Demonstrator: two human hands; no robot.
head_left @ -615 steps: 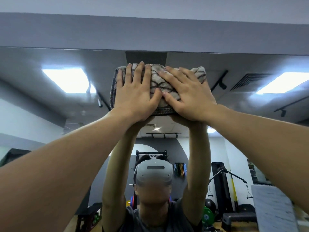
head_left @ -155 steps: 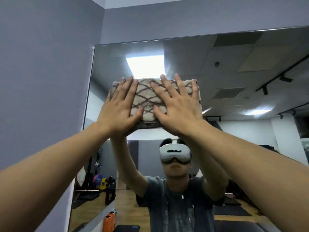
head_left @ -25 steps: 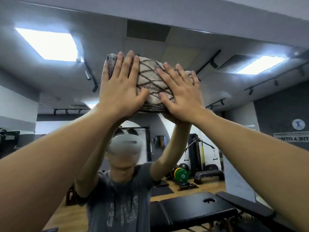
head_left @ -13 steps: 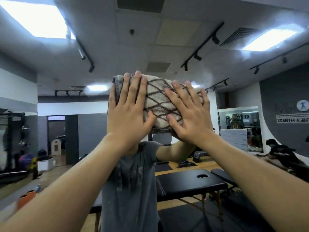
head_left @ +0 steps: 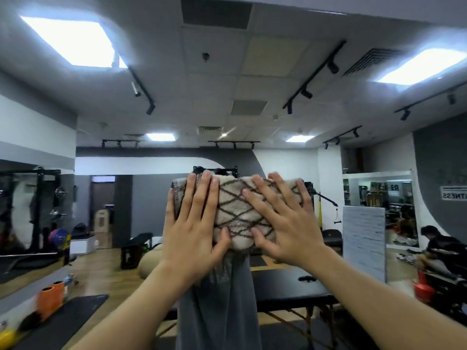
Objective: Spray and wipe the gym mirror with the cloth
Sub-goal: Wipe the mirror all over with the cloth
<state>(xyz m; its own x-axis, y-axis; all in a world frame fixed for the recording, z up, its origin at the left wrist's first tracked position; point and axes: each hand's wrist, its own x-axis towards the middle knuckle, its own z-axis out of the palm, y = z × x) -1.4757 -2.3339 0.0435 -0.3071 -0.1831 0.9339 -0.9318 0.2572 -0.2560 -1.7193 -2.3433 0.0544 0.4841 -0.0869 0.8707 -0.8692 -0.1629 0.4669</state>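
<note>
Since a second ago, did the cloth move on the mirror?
Yes. The cloth slid down: it was up by the reflected ceiling lights, now it's level with the reflected doorway.

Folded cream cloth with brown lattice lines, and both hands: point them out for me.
Folded cream cloth with brown lattice lines (head_left: 238, 213), head view, bare middle.
Left hand (head_left: 193, 232), head view, back of hand.
Right hand (head_left: 290, 229), head view, back of hand.

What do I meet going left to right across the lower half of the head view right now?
Orange foam roller → bench → left hand → cloth → right hand → white board → seated person. All but the hands and cloth are reflections in the mirror.
</note>
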